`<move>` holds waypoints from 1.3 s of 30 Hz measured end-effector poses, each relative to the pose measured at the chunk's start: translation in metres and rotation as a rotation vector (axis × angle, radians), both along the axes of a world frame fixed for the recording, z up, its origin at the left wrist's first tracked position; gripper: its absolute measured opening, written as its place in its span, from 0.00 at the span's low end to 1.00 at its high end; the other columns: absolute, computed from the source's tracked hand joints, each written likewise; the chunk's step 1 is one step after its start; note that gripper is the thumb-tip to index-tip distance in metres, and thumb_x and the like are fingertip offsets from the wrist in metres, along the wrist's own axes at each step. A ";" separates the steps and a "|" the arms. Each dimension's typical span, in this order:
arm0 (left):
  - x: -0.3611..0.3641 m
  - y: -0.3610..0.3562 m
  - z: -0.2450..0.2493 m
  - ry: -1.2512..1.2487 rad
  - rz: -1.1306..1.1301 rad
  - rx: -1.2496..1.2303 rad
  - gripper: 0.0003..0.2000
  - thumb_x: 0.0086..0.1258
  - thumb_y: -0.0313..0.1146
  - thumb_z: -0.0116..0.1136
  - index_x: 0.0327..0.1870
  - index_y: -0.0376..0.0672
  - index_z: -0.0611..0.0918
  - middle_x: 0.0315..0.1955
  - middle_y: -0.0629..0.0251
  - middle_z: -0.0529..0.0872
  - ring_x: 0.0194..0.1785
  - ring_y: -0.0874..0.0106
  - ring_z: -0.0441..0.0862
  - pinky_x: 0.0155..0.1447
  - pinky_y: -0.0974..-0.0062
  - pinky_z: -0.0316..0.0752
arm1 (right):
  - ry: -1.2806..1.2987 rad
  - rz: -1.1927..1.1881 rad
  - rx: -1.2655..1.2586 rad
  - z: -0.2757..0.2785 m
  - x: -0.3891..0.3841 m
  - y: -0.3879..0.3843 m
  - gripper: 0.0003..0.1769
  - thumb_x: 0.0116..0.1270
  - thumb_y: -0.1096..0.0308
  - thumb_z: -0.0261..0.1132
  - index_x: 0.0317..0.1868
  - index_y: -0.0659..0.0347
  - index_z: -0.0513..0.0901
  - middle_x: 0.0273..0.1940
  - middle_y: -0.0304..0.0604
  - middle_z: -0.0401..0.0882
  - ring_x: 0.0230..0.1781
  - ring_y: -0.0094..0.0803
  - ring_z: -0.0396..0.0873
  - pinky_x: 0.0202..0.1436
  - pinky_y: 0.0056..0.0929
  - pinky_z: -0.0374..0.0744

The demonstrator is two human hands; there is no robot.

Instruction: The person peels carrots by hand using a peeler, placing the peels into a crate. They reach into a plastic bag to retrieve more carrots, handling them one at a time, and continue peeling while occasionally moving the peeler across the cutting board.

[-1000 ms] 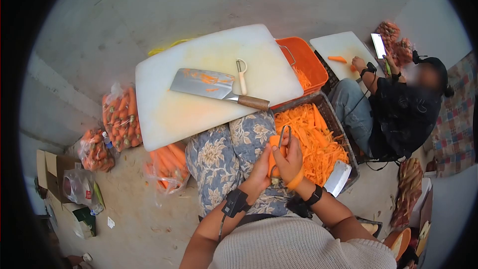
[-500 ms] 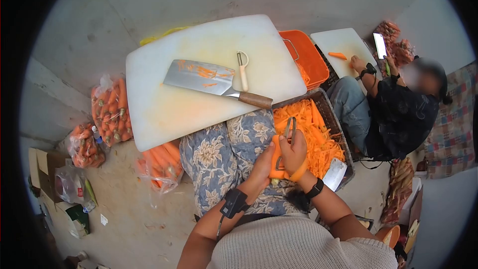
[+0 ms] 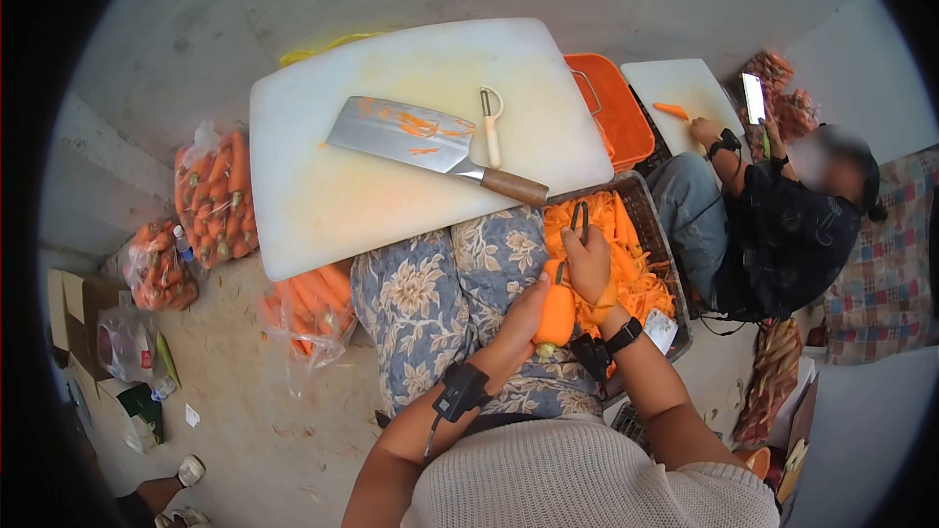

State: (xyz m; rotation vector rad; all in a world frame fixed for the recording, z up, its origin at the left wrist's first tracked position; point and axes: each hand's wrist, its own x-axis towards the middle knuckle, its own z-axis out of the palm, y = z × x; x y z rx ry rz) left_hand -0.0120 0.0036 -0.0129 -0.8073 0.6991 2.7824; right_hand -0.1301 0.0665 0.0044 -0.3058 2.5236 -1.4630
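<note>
My left hand point(image 3: 522, 321) is closed around a peeled carrot point(image 3: 556, 317) over my lap, its stem end towards me. My right hand point(image 3: 589, 269) grips a metal peeler point(image 3: 580, 219) just to the right of the carrot's upper part. Orange peelings point(image 3: 626, 244) fill a dark crate point(image 3: 648, 210) beneath and beside my right hand. On the large white cutting board point(image 3: 303, 137) beyond my knees lie a cleaver point(image 3: 403, 136) with carrot shreds on its blade and a second peeler point(image 3: 491, 129) with a pale handle.
At the right, a co-worker point(image 3: 797, 225) sits by a smaller white board point(image 3: 699, 88), holding a cleaver point(image 3: 753, 98). An orange bin point(image 3: 626, 117) stands between the boards. Bagged carrots point(image 3: 215, 200) and a cardboard box point(image 3: 83, 308) are at the left. A person's shoe point(image 3: 191, 470) shows lower left.
The carrot now points its stem end more towards me, and my right hand with the peeler has moved up slightly, off its side. The view has shifted a little; a foot appears lower left.
</note>
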 end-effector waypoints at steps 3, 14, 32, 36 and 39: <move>-0.001 0.000 -0.001 0.032 -0.010 0.025 0.22 0.74 0.49 0.36 0.49 0.38 0.72 0.33 0.58 0.80 0.34 0.69 0.81 0.40 0.73 0.77 | -0.137 0.035 0.022 -0.003 -0.007 0.001 0.18 0.58 0.58 0.61 0.26 0.69 0.73 0.20 0.42 0.71 0.20 0.30 0.69 0.25 0.29 0.68; 0.001 0.005 -0.004 -0.005 -0.002 -0.018 0.22 0.72 0.50 0.42 0.51 0.38 0.71 0.38 0.60 0.80 0.38 0.69 0.81 0.41 0.72 0.77 | -0.606 0.065 -0.175 -0.030 -0.021 0.017 0.20 0.58 0.56 0.60 0.33 0.70 0.78 0.27 0.42 0.77 0.27 0.27 0.73 0.31 0.24 0.70; 0.017 -0.003 0.023 0.054 0.015 0.149 0.24 0.74 0.51 0.30 0.58 0.42 0.68 0.48 0.61 0.77 0.50 0.71 0.78 0.53 0.72 0.75 | 0.027 0.072 -0.175 0.040 0.065 0.029 0.13 0.62 0.65 0.59 0.37 0.66 0.67 0.34 0.46 0.70 0.33 0.37 0.72 0.37 0.28 0.73; 0.014 -0.003 0.015 0.084 0.008 0.095 0.25 0.73 0.53 0.32 0.59 0.43 0.68 0.50 0.62 0.76 0.51 0.71 0.77 0.50 0.72 0.76 | 0.321 0.213 -0.014 0.032 0.072 0.016 0.13 0.62 0.66 0.59 0.38 0.67 0.67 0.37 0.50 0.70 0.38 0.42 0.71 0.43 0.32 0.71; 0.011 -0.002 0.004 0.036 -0.002 0.022 0.24 0.74 0.51 0.31 0.59 0.43 0.67 0.49 0.62 0.77 0.51 0.71 0.77 0.50 0.74 0.76 | 0.167 0.199 -0.016 0.031 0.070 0.012 0.13 0.62 0.66 0.59 0.37 0.67 0.67 0.36 0.51 0.71 0.37 0.42 0.72 0.43 0.33 0.70</move>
